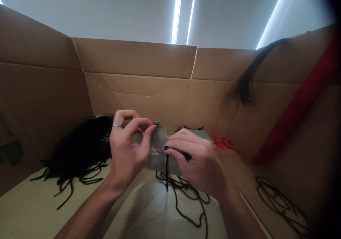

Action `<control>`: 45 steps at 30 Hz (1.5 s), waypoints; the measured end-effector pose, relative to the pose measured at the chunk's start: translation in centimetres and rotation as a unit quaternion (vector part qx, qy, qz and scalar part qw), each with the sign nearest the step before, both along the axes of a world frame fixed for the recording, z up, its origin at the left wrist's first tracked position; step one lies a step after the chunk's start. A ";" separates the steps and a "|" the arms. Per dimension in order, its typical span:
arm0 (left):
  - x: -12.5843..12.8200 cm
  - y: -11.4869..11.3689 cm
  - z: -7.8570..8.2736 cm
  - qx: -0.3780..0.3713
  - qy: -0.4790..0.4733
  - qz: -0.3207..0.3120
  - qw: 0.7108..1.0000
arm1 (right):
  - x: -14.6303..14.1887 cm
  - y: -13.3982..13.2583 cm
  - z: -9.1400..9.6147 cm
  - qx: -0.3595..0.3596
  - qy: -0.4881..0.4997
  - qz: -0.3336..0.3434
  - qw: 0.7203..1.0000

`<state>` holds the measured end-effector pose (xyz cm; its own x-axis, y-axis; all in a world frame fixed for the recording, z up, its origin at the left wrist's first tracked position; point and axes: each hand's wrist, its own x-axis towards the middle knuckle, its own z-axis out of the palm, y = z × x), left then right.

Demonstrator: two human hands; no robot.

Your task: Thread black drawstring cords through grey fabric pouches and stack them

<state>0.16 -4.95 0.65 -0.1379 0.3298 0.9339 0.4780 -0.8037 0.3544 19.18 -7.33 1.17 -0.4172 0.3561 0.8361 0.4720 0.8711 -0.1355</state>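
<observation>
A grey paper-like piece with white lettering [160,136], perhaps a bag, is held up in the middle. My left hand [128,146], with a ring on one finger, pinches its upper edge between thumb and fingers. On the piece's right side, my right hand [195,157] has thumb and fingertips closed on a black cord [167,166]. The cord hangs from there, and loose loops of black cord [183,187] lie below on the pale surface. Whether the cord passes through the grey piece is hidden by the fingers.
Cardboard walls [138,59] surround the work surface [149,214]. A heap of black cords [80,150] lies left. Rightward are a red-and-black object [226,143], perhaps snips, a cord coil [277,196], a red strip [298,107] and a hanging bunch of black strands [246,79].
</observation>
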 end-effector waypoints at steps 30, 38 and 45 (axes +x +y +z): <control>0.4 -1.0 -0.3 -0.022 0.118 -0.081 0.989 | 0.0 -0.7 0.4 -0.099 0.054 -0.081 0.990; 0.6 -0.9 -0.3 -0.024 0.065 -0.079 0.994 | -0.5 -0.7 0.0 -0.065 0.098 -0.077 0.990; 0.6 -0.7 -0.7 -0.021 0.055 -0.054 0.997 | -1.2 -0.8 0.0 -0.030 0.124 -0.110 0.986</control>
<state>0.79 -5.69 -0.07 0.0031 0.3761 0.9266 0.4271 -0.8383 0.3388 17.94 -8.16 1.17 -0.1095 0.4667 0.8776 0.5941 0.7386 -0.3187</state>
